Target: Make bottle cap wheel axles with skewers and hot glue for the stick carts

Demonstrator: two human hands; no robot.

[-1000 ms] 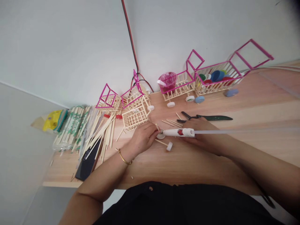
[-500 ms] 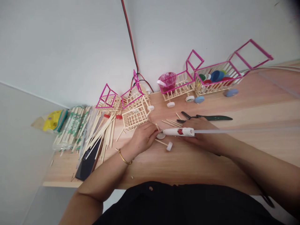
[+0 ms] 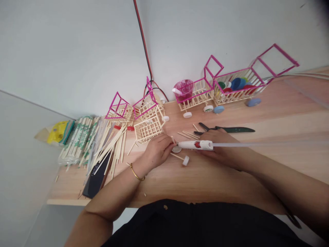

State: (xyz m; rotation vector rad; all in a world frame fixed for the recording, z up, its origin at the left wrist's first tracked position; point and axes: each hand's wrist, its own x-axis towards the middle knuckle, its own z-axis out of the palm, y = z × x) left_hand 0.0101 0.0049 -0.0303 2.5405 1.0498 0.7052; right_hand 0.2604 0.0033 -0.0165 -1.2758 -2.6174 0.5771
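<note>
My right hand (image 3: pixel 214 145) is wrapped round a white hot glue gun (image 3: pixel 192 144), with a long clear glue stick (image 3: pixel 257 143) running out of its back. The gun's nozzle points left, at the fingertips of my left hand (image 3: pixel 159 149). Those fingers pinch a short wooden stick (image 3: pixel 173 139) standing over a white bottle cap (image 3: pixel 177 149), right at the nozzle. Just below lies another wooden stick with a white cap (image 3: pixel 185 160) on its end. A small stick-built basket (image 3: pixel 147 128) sits behind my left hand.
Small stick carts with magenta rims stand along the wall, one holding coloured caps (image 3: pixel 238 83). Dark-handled pliers (image 3: pixel 231 129) and short cut sticks (image 3: pixel 189 134) lie behind my right hand. Loose sticks (image 3: pixel 119 147), a phone (image 3: pixel 95 181) and wrapped chopsticks (image 3: pixel 79 140) are at left.
Almost nothing differs. Both hands, the glue gun and the pinched stick stay practically in place.
</note>
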